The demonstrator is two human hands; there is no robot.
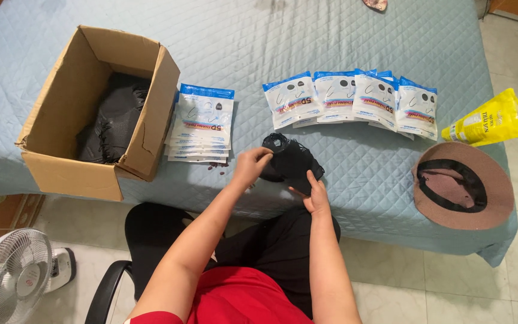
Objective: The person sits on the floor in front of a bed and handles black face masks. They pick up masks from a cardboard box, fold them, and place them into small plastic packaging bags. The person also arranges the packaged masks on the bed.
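A stack of black face masks (pixel 292 161) rests near the front edge of the bed, held between both hands. My left hand (pixel 250 165) pinches its left end from above. My right hand (pixel 315 193) grips its lower right side, thumb on top. To the left lies a pile of white and blue mask packets (pixel 202 123). A fanned row of the same packets (pixel 355 99) lies behind the masks.
An open cardboard box (pixel 94 111) with more black masks inside sits at the left on the pale blue quilted bed (pixel 271 42). A brown hat (pixel 463 185) lies upside down at the right, beside a yellow pouch (pixel 488 122). A white fan (pixel 8 277) stands on the floor.
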